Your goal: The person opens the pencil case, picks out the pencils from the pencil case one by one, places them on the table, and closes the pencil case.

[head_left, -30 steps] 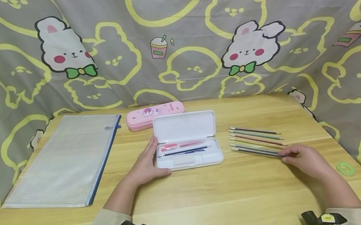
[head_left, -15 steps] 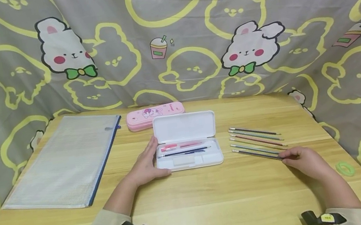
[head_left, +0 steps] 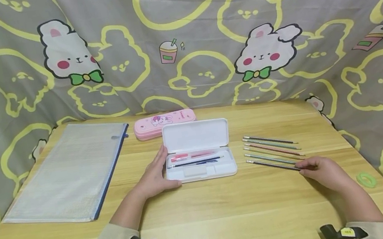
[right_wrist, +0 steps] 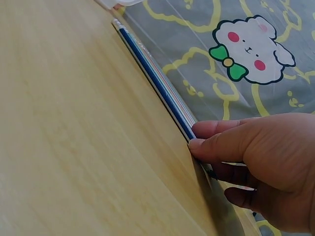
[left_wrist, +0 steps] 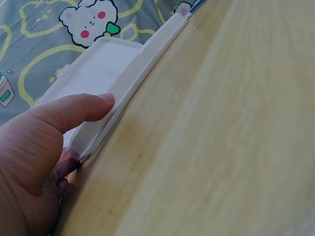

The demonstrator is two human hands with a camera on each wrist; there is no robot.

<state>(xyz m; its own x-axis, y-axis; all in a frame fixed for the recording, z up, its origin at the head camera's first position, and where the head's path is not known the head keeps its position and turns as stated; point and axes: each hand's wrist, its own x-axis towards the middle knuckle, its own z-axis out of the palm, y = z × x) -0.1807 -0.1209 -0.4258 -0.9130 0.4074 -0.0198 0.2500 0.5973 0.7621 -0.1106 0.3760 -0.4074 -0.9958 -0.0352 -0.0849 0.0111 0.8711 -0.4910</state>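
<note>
An open white pencil case (head_left: 195,135) lies mid-table, holding pink pens (head_left: 191,155), a dark blue pencil (head_left: 194,161), a blue pen (head_left: 204,162) and a white eraser (head_left: 195,171). My left hand (head_left: 153,177) grips its left end; in the left wrist view the thumb (left_wrist: 88,108) lies along the front wall and the other fingers reach round the corner. To the right, several pencils (head_left: 274,146) lie in a slanted row, erasers toward the case. My right hand (head_left: 321,170) pinches the nearest one, a dark blue pencil (right_wrist: 157,86), near its point, which the fingers hide.
Behind the white case sits a pink pencil case (head_left: 164,124) with a rabbit picture. A translucent mesh zip pouch (head_left: 69,176) with a blue edge lies at left. A green ring (head_left: 367,180) rests near the right edge. A patterned curtain (head_left: 205,63) encloses the table's back and sides.
My right hand has drawn the nearest dark blue pencil slightly toward me, opening a gap between it and its neighbour. My left hand has stayed on the white pencil case.
</note>
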